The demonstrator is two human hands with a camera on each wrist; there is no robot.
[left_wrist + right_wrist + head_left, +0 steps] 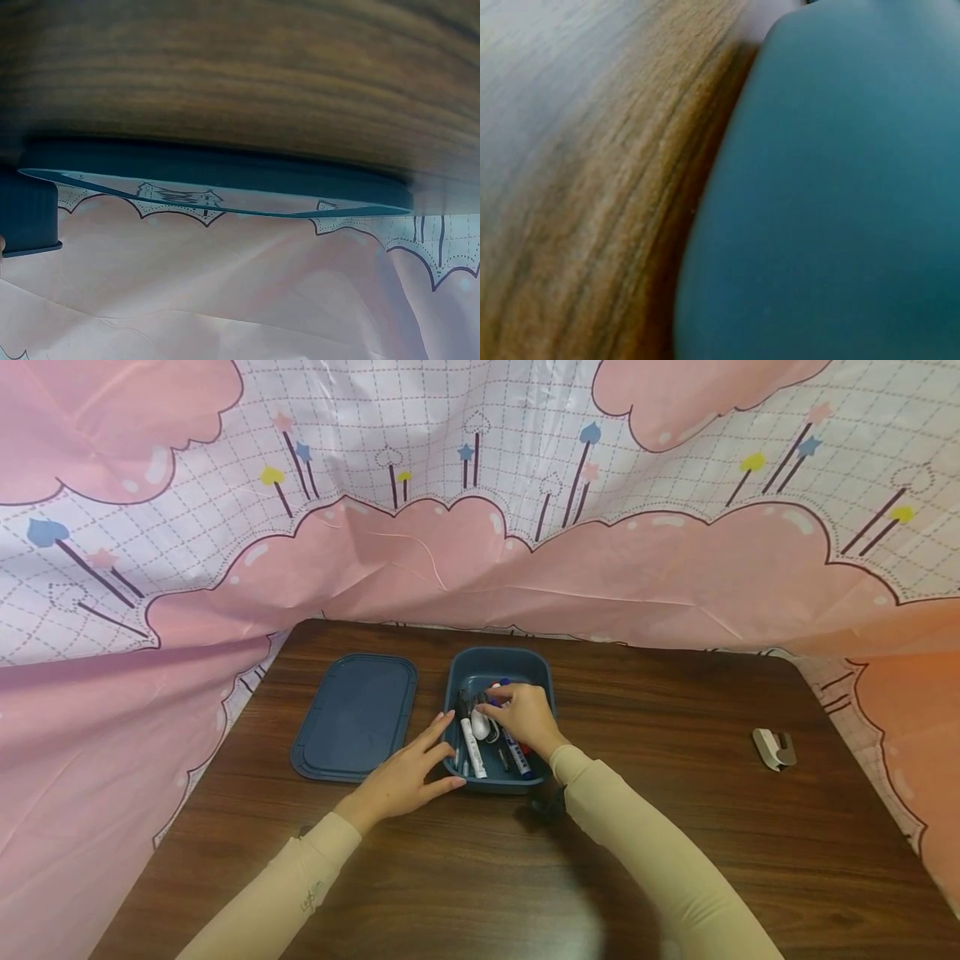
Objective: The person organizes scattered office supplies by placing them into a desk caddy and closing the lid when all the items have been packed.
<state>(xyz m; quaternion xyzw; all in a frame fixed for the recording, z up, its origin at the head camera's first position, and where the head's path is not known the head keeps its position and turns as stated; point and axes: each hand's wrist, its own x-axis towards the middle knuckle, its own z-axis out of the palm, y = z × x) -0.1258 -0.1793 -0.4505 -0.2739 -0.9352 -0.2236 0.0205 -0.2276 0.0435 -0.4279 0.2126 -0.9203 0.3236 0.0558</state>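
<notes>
A dark blue plastic box (498,658) stands on the table, holding several pens and markers. My right hand (525,714) reaches into it from the right, thumb and forefinger brought toward each other over dark items; whether they pinch anything cannot be made out. Just below those fingertips lies a white rounded object (481,725) beside a thin looped cord. A white marker (473,748) lies to its left, and a blue-and-white marker (517,753) to its right. My left hand (405,777) spreads its fingers at the box's left rim. The box wall (825,195) fills much of the right wrist view.
A flat blue lid (356,718) lies on the wooden table (480,868) left of the box; its edge (217,161) shows in the left wrist view. Far right sits a small white-and-grey device (772,749). Behind the table hangs a patterned pink-and-white cloth (420,560).
</notes>
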